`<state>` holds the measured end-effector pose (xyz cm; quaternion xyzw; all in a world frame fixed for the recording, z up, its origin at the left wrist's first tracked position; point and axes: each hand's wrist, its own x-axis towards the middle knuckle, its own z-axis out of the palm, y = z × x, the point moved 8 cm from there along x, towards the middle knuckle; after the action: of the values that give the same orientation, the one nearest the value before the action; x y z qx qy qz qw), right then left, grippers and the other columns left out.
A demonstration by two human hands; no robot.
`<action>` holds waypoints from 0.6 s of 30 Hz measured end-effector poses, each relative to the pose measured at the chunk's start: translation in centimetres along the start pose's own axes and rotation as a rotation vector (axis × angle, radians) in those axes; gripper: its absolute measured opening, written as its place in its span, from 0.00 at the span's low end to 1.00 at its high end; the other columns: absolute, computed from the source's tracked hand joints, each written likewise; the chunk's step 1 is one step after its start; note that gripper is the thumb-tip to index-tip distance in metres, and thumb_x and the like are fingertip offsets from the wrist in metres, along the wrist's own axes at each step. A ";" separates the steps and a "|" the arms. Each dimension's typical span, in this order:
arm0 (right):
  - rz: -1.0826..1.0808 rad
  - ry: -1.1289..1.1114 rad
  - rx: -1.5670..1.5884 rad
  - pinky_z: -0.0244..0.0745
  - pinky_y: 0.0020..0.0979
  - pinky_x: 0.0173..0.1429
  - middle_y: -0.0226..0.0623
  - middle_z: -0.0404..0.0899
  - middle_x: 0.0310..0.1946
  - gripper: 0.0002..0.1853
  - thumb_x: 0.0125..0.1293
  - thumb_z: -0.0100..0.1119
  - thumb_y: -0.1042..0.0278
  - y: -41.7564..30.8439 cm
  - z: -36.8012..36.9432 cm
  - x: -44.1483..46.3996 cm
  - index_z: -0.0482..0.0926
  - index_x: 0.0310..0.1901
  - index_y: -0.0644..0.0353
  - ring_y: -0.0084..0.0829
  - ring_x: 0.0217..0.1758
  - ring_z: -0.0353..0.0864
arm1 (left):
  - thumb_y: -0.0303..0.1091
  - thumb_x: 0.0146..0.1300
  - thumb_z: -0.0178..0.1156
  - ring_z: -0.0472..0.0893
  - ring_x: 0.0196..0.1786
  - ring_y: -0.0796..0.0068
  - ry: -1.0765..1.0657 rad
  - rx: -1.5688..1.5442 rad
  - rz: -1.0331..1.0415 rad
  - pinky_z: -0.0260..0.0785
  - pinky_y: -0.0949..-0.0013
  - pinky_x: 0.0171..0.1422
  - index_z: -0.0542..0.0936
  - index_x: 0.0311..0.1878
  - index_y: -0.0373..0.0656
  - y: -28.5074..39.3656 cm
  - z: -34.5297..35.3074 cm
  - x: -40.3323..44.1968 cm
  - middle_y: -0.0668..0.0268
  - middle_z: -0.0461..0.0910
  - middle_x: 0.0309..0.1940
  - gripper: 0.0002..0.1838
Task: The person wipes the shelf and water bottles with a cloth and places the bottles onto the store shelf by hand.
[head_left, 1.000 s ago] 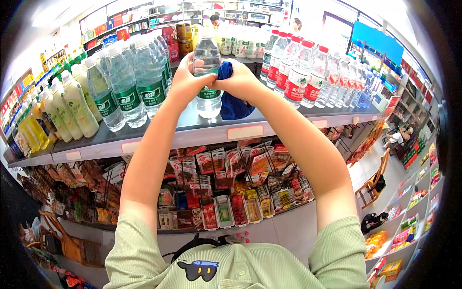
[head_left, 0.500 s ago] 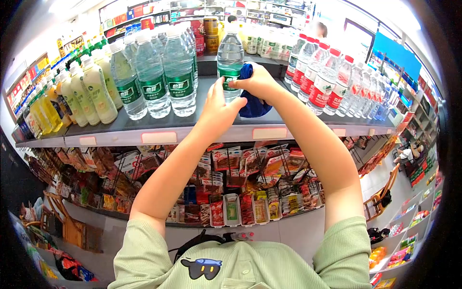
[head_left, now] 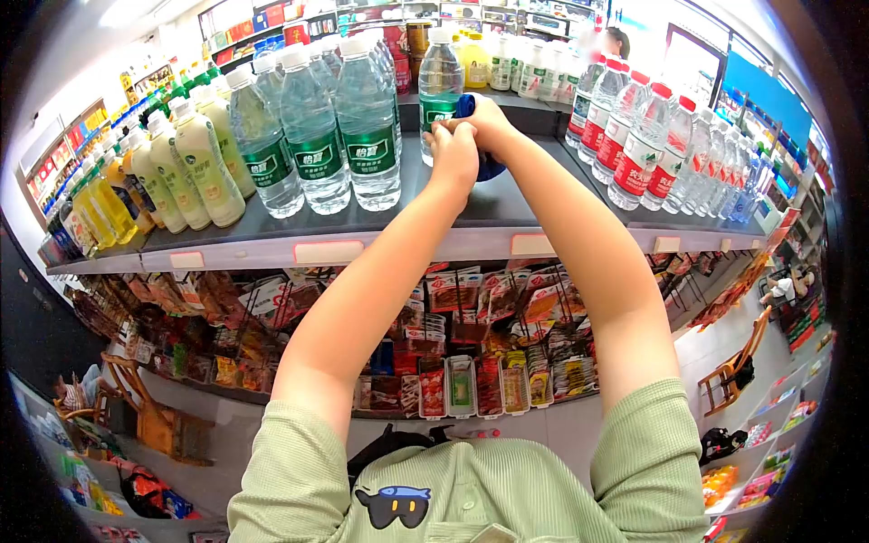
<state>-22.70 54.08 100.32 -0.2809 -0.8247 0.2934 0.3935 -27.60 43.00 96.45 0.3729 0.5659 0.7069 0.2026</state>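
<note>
POV shot, shop shelf (head_left: pixel 498 213). Change in the last sec: the L hand (head_left: pixel 455 152) has come off the upper part of the water bottle (head_left: pixel 440 77) and now meets the R hand (head_left: pixel 489 124) low at its near side; the bottle stands farther back from the shelf's front edge. Judging by that, the shelf, not the hands, now bears most of its weight.

R hand: closed on a blue cloth (head_left: pixel 491 169), bunched beside the bottle. L hand: narrow, fingers drawn in by the R fingers and the label; can't tell if it grips anything. Bottle: upright, just beyond both hands, cap on.

Count: 2 hands, 1 cloth, 1 bottle at the hands. L of the L hand, 3 green-label bottles (head_left: pixel 319 158) in front, more behind, no. unclear; farther L, pale green bottles (head_left: pixel 210 167), min. 3. R of the R hand, red-capped bottles (head_left: pixel 634 163), min. 4, w/ smaller ones beyond. Below the hands, hanging snack packs (head_left: pixel 453 291), too many to count. Far R bkgd: 1 person (head_left: pixel 619 42), partly seen.
</note>
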 end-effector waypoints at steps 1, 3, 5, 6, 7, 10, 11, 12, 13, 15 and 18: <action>0.004 0.011 -0.014 0.74 0.36 0.51 0.47 0.83 0.40 0.28 0.43 0.74 0.56 0.4 0.2 0.5 0.80 0.45 0.63 0.42 0.43 0.83 | 0.46 0.62 0.46 0.62 0.67 0.54 0.017 0.010 0.004 0.52 0.59 0.70 0.66 0.59 0.33 0.0 0.1 0.6 0.46 0.62 0.63 0.29; 0.004 0.021 -0.025 0.74 0.37 0.51 0.48 0.83 0.40 0.27 0.44 0.73 0.56 0.8 0.7 1.5 0.80 0.45 0.63 0.42 0.44 0.83 | 0.47 0.63 0.44 0.61 0.68 0.52 0.059 0.030 -0.003 0.52 0.58 0.70 0.66 0.61 0.33 -0.5 0.3 1.9 0.45 0.61 0.64 0.30; 0.018 0.035 0.042 0.74 0.37 0.52 0.48 0.83 0.41 0.23 0.48 0.70 0.58 1.3 1.0 2.5 0.80 0.44 0.63 0.43 0.45 0.83 | 0.48 0.63 0.43 0.61 0.68 0.52 0.100 -0.007 -0.032 0.52 0.58 0.71 0.65 0.62 0.32 -0.8 0.5 3.2 0.45 0.61 0.65 0.31; 0.030 0.044 0.079 0.74 0.37 0.52 0.48 0.83 0.42 0.20 0.51 0.67 0.60 1.7 1.4 3.0 0.81 0.44 0.62 0.43 0.46 0.83 | 0.49 0.63 0.43 0.61 0.69 0.51 0.137 -0.045 -0.065 0.52 0.58 0.71 0.65 0.63 0.32 -1.2 0.4 3.6 0.44 0.60 0.65 0.32; 0.037 0.061 0.012 0.74 0.38 0.53 0.48 0.83 0.44 0.19 0.53 0.65 0.60 2.0 1.4 3.4 0.81 0.45 0.59 0.43 0.48 0.82 | 0.49 0.63 0.43 0.61 0.69 0.51 0.134 -0.044 -0.061 0.52 0.58 0.71 0.65 0.63 0.32 -1.4 0.5 4.2 0.44 0.60 0.65 0.32; 0.059 0.078 -0.032 0.74 0.39 0.54 0.47 0.82 0.46 0.19 0.54 0.63 0.58 3.7 2.4 5.8 0.81 0.48 0.54 0.43 0.52 0.81 | 0.51 0.66 0.36 0.44 0.76 0.41 0.068 -0.064 -0.104 0.43 0.53 0.77 0.52 0.69 0.25 -1.1 0.9 4.8 0.33 0.40 0.72 0.39; 0.072 0.063 -0.028 0.73 0.40 0.55 0.47 0.82 0.47 0.19 0.56 0.61 0.58 3.6 2.6 6.0 0.80 0.49 0.54 0.43 0.52 0.81 | 0.49 0.66 0.35 0.44 0.76 0.42 0.070 -0.026 -0.106 0.43 0.53 0.77 0.53 0.68 0.24 -1.0 0.9 4.9 0.33 0.43 0.72 0.38; 0.092 0.067 -0.024 0.72 0.40 0.56 0.46 0.82 0.48 0.19 0.57 0.60 0.58 3.5 2.6 6.2 0.80 0.50 0.54 0.43 0.53 0.80 | 0.48 0.66 0.34 0.43 0.76 0.42 0.056 -0.015 -0.087 0.42 0.53 0.78 0.53 0.68 0.23 -1.0 0.9 5.3 0.34 0.44 0.72 0.37; 0.109 0.069 -0.021 0.72 0.40 0.57 0.46 0.81 0.49 0.19 0.58 0.59 0.58 3.4 2.7 6.4 0.80 0.51 0.53 0.44 0.53 0.80 | 0.47 0.66 0.33 0.43 0.76 0.42 0.044 -0.006 -0.068 0.41 0.54 0.78 0.53 0.68 0.23 -0.9 0.9 5.6 0.35 0.46 0.71 0.37; 0.137 0.088 -0.017 0.70 0.39 0.59 0.46 0.81 0.50 0.20 0.58 0.60 0.58 3.4 3.0 6.7 0.79 0.52 0.51 0.44 0.55 0.79 | 0.46 0.66 0.31 0.42 0.76 0.43 0.063 -0.022 -0.079 0.39 0.54 0.79 0.54 0.68 0.23 -2.1 1.3 7.2 0.36 0.49 0.71 0.36; 0.119 0.093 -0.081 0.71 0.39 0.59 0.46 0.81 0.49 0.21 0.56 0.62 0.56 3.2 3.3 7.1 0.79 0.52 0.51 0.43 0.55 0.79 | 0.46 0.65 0.31 0.44 0.76 0.43 0.077 -0.052 -0.076 0.39 0.55 0.78 0.55 0.67 0.23 -3.1 1.4 8.6 0.35 0.50 0.70 0.36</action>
<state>-28.44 60.23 99.78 -0.3584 -0.7987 0.2694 0.4014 -32.48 50.81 96.20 0.3184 0.5686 0.7268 0.2170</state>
